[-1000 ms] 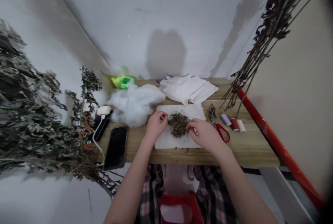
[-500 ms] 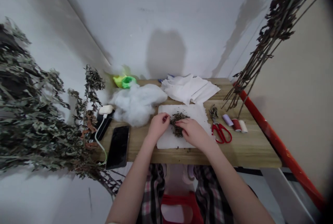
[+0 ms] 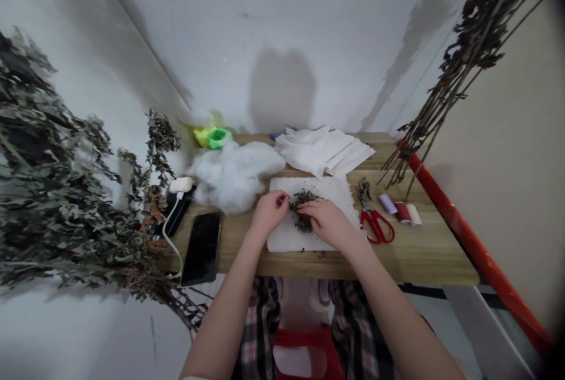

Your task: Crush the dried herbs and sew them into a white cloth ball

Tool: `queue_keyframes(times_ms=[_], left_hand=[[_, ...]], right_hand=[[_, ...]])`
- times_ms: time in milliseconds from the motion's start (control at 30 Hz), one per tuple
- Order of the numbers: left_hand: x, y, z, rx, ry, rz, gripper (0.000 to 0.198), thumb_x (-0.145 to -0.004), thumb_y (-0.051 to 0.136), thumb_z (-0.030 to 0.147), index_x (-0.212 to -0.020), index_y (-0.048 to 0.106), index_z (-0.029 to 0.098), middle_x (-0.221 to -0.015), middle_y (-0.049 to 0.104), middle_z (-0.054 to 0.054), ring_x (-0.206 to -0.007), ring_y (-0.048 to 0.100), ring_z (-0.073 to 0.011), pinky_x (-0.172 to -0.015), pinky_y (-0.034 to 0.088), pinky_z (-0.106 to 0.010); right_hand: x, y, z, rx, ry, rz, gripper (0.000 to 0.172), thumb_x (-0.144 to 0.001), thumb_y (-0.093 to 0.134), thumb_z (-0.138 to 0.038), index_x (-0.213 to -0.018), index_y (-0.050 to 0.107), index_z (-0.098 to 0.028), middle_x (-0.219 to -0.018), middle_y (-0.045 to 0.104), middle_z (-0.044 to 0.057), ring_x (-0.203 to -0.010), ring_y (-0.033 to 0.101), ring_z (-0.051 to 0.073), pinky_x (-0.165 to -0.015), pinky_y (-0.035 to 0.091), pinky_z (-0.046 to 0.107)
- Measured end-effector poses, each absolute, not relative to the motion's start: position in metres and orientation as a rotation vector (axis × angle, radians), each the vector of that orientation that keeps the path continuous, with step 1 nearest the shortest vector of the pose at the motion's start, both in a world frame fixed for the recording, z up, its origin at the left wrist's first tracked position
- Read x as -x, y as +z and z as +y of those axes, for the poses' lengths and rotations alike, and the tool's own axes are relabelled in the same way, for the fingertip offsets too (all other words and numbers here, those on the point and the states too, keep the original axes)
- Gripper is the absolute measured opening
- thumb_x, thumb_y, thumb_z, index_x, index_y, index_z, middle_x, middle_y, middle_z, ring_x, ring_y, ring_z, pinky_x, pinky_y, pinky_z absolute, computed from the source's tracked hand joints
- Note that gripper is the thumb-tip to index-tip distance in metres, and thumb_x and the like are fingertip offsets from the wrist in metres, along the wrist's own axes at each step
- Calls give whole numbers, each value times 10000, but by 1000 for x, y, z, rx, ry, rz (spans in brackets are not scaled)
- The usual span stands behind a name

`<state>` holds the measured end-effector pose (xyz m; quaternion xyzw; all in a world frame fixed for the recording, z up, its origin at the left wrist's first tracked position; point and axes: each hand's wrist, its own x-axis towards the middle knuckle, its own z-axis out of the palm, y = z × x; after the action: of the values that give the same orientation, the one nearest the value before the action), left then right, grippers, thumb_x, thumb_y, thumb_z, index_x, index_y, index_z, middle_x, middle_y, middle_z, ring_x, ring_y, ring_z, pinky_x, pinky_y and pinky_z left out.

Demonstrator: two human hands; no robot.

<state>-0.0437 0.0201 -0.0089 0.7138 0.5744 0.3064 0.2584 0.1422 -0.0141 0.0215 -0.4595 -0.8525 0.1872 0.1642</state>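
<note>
A heap of crumbled dark dried leaves lies on a white paper sheet, partly hidden under my right hand. That hand's fingers curl down into the heap. My left hand is bunched at the heap's left edge, and its fingertips hide whether they pinch anything. Loose crumbs dot the paper around both hands. The sheet rests on a wooden table.
White cotton wadding and folded white cloth lie behind the paper. Red-handled scissors and several thread spools lie to the right. A black phone lies left. Dried branches hang at the left.
Since a second ago, my right hand has moved left onto the heap, and the heap looks narrower. My left hand has shifted slightly toward it. The view has shifted slightly.
</note>
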Motion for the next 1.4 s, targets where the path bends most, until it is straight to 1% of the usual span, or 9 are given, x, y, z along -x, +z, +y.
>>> queue_keyframes(times_ms=[100,233,333,500,700,767,933,1167,1400], left_hand=[[44,-6,18,-1996,793,1522,212,-787,563,236,-983,625,185,-881,637,-42,-723,576,-148,-708,476,-278],[43,-2,11,-2117,706,1364,571,-688,695,305,-1218,513,200,-1071,556,-78,-905,556,-192,-832,475,-325],[42,-2,9,-2128,678,1321,663,-653,727,316,-1258,476,212,-1141,517,-91,-1010,531,-224,-906,451,-357],[43,-5,12,-2132,677,1349,585,-697,665,274,-1246,475,206,-1089,510,-79,-1021,528,-222,-916,445,-360],[44,-5,13,-2113,679,1363,536,-729,610,226,-1245,473,192,-1051,510,-74,-961,526,-205,-882,452,-348],[44,-5,14,-2099,687,1377,510,-751,595,228,-1244,473,183,-1047,513,-76,-933,525,-197,-868,455,-345],[45,-8,18,-2046,729,1403,389,-795,560,240,-1177,507,192,-976,541,-48,-783,527,-149,-772,459,-299],[44,-11,20,-1940,803,1478,155,-831,502,218,-964,578,194,-839,599,-17,-698,541,-128,-667,434,-253],[45,-12,21,-2037,783,1573,135,-780,588,211,-911,584,178,-823,584,-24,-744,543,-144,-684,429,-260]], right_hand=[[-143,22,-14,1321,530,-2431,450,-773,433,-14,-1120,668,-178,-1150,674,67,-1058,570,198,-935,419,336],[-147,30,-13,1399,501,-2456,335,-771,444,-20,-898,709,-181,-916,705,58,-959,568,206,-883,411,326],[-149,33,-13,1448,457,-2429,318,-762,443,-15,-861,696,-181,-889,696,54,-936,554,211,-862,401,328],[-147,28,-14,1386,463,-2444,411,-769,444,-18,-1074,673,-173,-1151,664,52,-1063,523,214,-928,378,331],[-149,30,-13,1457,450,-2456,301,-777,462,-44,-864,716,-181,-907,715,48,-949,541,215,-878,388,338],[-150,30,-12,1466,425,-2437,312,-776,457,-39,-903,707,-177,-947,710,53,-963,540,213,-878,392,337],[-147,24,-12,1456,389,-2418,435,-785,453,-44,-1172,618,-155,-1265,601,79,-1139,489,219,-959,373,346],[-145,24,-10,1617,301,-2414,328,-826,440,-60,-1064,650,-143,-1071,657,109,-1054,528,228,-917,386,335],[-138,19,-9,1495,389,-2478,421,-837,416,-53,-1192,616,-159,-1203,637,80,-1097,518,209,-953,372,326]])
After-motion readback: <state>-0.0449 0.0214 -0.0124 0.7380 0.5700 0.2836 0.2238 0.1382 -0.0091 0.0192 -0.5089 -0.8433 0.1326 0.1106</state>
